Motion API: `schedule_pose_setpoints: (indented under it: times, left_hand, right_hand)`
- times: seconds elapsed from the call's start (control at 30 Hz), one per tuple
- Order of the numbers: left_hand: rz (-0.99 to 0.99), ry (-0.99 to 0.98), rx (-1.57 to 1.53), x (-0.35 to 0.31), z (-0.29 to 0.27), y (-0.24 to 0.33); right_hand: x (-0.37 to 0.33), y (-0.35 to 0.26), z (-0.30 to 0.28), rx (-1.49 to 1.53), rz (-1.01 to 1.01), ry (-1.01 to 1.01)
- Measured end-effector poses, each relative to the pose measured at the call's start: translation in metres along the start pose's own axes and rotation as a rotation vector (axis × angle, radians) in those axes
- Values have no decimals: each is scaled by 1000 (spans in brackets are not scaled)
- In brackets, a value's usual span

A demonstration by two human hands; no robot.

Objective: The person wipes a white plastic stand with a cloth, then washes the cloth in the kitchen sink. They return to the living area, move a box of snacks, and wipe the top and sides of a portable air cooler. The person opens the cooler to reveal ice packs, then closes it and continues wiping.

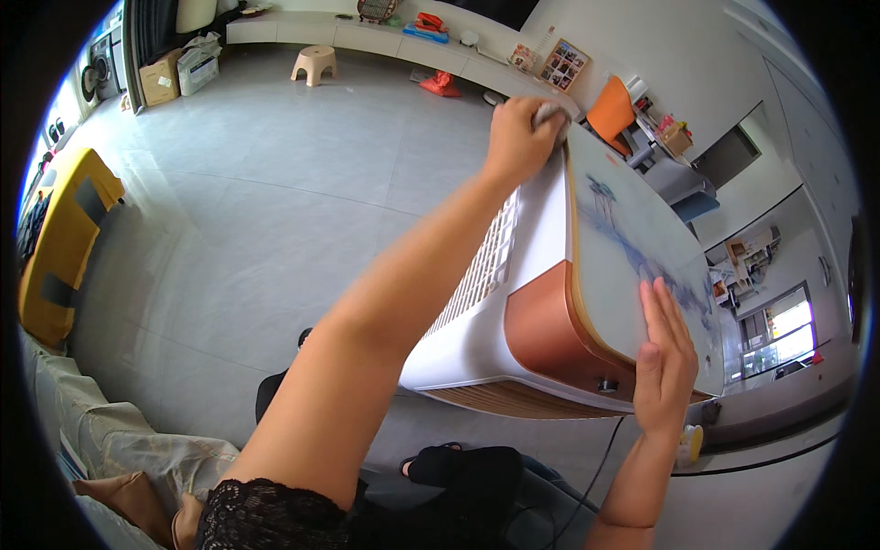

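A boxy white appliance point(541, 225) stands before me, with a slatted grille point(478, 266) on its side and a copper-coloured corner panel point(550, 316) bearing a small knob point(607, 385). Its pale glass top point(605, 266) has a blue landscape picture and a gold-brown rim. At the far corner, my left hand point(521, 142) is closed around a greyish cloth point(550, 114), pressed against the top's edge. My right hand point(666, 353) lies on the near right part of the glass, fingers stretched out and holding nothing.
A yellow sofa-like piece point(69, 247) stands at the left. A beige stool point(314, 64), a red bag point(440, 84) and a long low cabinet point(367, 37) are across the grey tiled floor. An orange chair point(610, 115) stands beyond the appliance. A dark cord point(600, 467) hangs below it.
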State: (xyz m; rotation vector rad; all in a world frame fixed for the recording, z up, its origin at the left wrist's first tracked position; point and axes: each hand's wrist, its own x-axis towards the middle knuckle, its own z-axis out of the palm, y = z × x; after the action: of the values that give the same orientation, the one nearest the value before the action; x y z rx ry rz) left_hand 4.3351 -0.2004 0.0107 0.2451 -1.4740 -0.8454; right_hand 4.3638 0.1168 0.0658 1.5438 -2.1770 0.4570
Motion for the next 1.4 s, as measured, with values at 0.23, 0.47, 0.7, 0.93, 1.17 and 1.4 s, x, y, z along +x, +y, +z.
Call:
schedule_pose_setpoints:
  times: [0.23,0.47,0.7,0.93,1.17,1.4]
  left_hand:
    - [-375,-40,-147,-30,-3,2]
    - [-158,-54,-121,-205,-113,88]
    - [-590,-14,-134,-253,-139,32]
    - [-493,53,-134,-267,-99,37]
    - [-381,-55,-247,-289,-91,34]
    - [-443,193,-122,-176,-43,-21]
  right_hand:
    - [5,-2,7,26,-16,23]
    - [-2,1,9,24,-5,2]
    - [2,-4,15,-140,-87,-3]
    - [-6,21,14,-222,-197,32]
    - [-10,81,-1,-170,-294,27]
    - [-33,130,-4,-249,166,123]
